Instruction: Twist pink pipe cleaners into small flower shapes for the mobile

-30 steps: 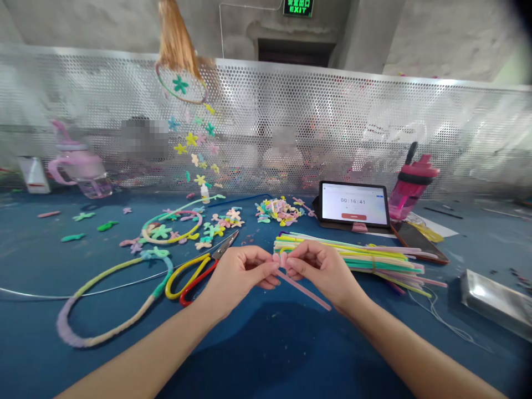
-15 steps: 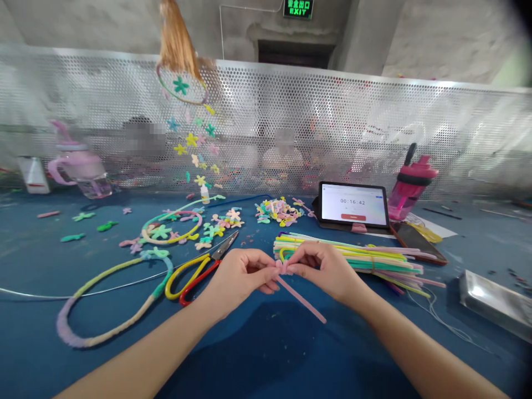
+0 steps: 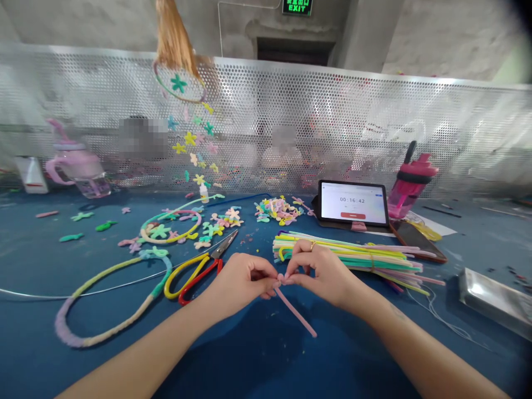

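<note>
While the left hand [image 3: 245, 281] and right hand [image 3: 323, 274] are pinching a pink pipe cleaner [image 3: 296, 312] just below the frame's centre, its bunched end [image 3: 281, 277] could be springing loose if either fingertip grip is slackening.

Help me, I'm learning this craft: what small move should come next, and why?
Probably bend the loose length of the pink stem back toward its bunched end: the left hand and right hand pinch there, while the rest sticks out unfolded and free.
</note>
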`<state>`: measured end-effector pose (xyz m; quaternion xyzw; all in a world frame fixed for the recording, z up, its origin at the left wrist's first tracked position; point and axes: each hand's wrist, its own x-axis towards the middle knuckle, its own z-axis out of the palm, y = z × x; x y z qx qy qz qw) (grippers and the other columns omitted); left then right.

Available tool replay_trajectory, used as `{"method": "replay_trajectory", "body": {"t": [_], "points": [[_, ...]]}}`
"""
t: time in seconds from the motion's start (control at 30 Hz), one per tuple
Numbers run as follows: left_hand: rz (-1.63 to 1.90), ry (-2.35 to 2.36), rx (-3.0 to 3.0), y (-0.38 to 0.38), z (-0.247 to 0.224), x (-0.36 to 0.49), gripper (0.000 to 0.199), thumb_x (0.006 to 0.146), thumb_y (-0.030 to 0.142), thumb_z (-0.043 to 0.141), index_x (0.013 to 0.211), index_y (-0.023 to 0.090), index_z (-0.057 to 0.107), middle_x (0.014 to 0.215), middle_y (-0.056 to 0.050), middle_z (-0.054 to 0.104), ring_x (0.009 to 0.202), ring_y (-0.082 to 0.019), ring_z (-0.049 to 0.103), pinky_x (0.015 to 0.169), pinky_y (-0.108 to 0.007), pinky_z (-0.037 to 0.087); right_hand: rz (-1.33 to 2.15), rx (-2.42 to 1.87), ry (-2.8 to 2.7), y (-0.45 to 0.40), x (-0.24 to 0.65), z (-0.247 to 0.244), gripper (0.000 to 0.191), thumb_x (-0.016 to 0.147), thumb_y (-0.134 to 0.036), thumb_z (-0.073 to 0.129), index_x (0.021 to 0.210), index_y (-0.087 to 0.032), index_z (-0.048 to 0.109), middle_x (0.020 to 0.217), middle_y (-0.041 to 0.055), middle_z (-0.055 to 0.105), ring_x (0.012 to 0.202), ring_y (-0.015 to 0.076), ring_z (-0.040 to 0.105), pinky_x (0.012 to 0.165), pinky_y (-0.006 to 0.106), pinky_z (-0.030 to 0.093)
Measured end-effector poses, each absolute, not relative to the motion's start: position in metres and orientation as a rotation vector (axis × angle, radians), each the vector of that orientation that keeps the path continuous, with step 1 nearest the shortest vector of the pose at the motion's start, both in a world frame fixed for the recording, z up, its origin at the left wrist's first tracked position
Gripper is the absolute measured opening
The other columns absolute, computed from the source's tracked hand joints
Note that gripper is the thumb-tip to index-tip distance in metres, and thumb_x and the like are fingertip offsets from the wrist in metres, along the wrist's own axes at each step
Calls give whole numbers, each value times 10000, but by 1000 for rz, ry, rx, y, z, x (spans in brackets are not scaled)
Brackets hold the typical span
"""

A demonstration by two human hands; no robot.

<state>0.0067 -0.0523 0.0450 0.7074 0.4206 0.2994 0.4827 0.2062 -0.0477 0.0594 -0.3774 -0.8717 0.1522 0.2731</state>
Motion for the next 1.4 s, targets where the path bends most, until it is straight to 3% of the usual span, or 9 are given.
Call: {"method": "replay_trajectory", "body": {"t": [0.2, 0.8, 1.13, 1.4], "points": [[764, 1114, 2136, -53, 52, 6, 135, 748, 229, 616, 833, 213, 720, 796, -14, 675, 703, -145, 597, 620, -211, 440, 380, -996, -2388, -49, 202, 56, 72, 759, -134, 641, 761, -192, 684, 687, -10, 605, 620, 112, 529, 601, 220, 391], [835, 1051, 2350, -59, 51, 9, 150, 792, 153, 561, 720, 190, 688, 700, -8, 652, 669, -136, 591, 629, -220, 403, 564, -1121, -2293, -53, 197, 55, 58, 734, -155, 623, 698, -177, 661, 614, -16, 581, 548, 105, 505, 517, 209, 369], [748, 1108, 2195, -55, 55, 6, 123, 768, 176, 576, 783, 193, 698, 713, -1, 661, 634, -133, 579, 566, -201, 399, 754, -1099, -2187, -51, 198, 55, 64, 725, -135, 601, 719, -172, 652, 584, -27, 568, 518, 93, 485, 485, 195, 362], [790, 1096, 1908, -57, 53, 8, 141, 763, 289, 618, 751, 154, 657, 584, 1, 629, 564, -133, 608, 527, -188, 434, 1034, -1095, -1972, -48, 197, 49, 14, 720, -169, 624, 712, -158, 623, 599, -4, 620, 533, 109, 554, 518, 213, 434]]}}
